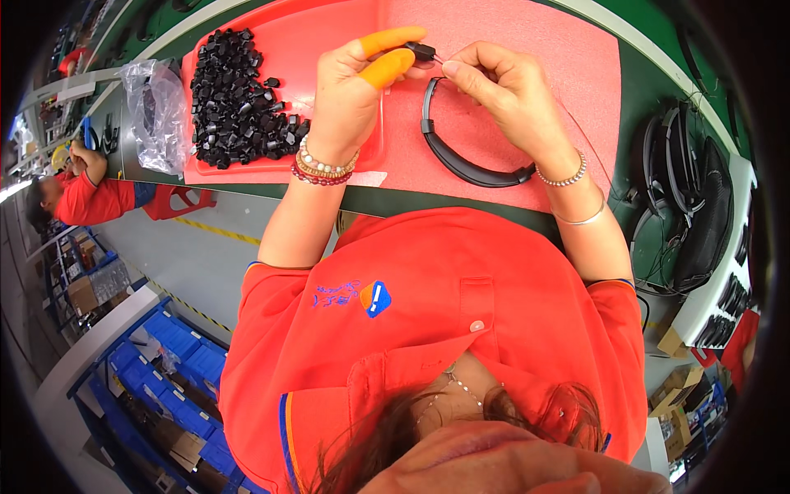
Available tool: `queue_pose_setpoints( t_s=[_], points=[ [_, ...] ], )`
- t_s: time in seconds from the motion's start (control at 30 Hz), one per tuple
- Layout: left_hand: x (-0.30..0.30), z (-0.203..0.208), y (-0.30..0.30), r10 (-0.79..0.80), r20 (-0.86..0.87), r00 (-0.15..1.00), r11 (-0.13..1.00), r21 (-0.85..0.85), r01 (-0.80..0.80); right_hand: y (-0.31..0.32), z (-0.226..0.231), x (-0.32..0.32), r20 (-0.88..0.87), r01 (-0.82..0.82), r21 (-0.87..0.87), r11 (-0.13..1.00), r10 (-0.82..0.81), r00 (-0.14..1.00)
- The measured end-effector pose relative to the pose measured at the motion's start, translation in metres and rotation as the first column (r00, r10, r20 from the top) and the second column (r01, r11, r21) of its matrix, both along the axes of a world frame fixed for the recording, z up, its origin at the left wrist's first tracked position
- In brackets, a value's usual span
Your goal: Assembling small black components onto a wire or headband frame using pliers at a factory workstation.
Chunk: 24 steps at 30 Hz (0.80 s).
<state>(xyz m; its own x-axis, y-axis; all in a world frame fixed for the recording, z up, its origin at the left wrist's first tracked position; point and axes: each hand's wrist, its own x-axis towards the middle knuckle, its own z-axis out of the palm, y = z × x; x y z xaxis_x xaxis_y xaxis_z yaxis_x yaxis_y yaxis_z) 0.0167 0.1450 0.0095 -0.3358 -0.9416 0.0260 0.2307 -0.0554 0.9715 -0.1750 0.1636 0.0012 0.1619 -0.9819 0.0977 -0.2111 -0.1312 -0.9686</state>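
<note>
My left hand (341,95), with yellow finger cots on its thumb and a finger, pinches a small black plastic piece (421,51). Opposite it, my right hand (517,92) is closed in a pinch on a thin wire that meets the end of that piece. Below the fingers, a curved black headband (473,170) rests on the pink foam mat (580,49), its right end close to my right wrist. A thin cable runs along the mat to the right of my right hand.
A red tray (325,20) at left holds a heap of small black pieces (239,107). A clear plastic bag (155,115) lies beside it. At right are more black headbands (671,165) and a white tray (736,247) of black parts. Another person (95,193) sits at far left.
</note>
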Motion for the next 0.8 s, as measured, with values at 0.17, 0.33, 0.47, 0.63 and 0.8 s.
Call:
queue_pose_setpoints(
  t_s=[0.17,0.33,0.47,0.63,0.8],
  points=[
    [-0.004,0.001,0.002,0.057,0.12,0.991,0.994,-0.097,-0.045,0.003,0.003,0.002,-0.185,0.021,-0.241,0.97,-0.068,0.98],
    [0.0,-0.001,0.001,0.022,0.156,0.987,0.996,-0.09,-0.008,0.005,0.001,0.006,-0.329,-0.041,-0.616,0.787,-0.21,0.92],
    [-0.004,-0.002,0.002,0.029,0.147,0.989,0.999,-0.037,-0.024,0.004,0.001,0.005,-0.366,-0.101,-0.714,0.693,-0.247,0.897],
    [-0.005,-0.003,0.003,0.044,0.156,0.987,0.999,-0.008,-0.044,0.005,0.0,0.004,-0.344,-0.087,-0.668,0.739,-0.204,0.917],
    [-0.012,-0.008,0.008,0.053,0.128,0.99,0.998,0.036,-0.058,0.003,-0.003,0.006,-0.219,-0.021,-0.564,0.826,-0.125,0.968]
  ],
)
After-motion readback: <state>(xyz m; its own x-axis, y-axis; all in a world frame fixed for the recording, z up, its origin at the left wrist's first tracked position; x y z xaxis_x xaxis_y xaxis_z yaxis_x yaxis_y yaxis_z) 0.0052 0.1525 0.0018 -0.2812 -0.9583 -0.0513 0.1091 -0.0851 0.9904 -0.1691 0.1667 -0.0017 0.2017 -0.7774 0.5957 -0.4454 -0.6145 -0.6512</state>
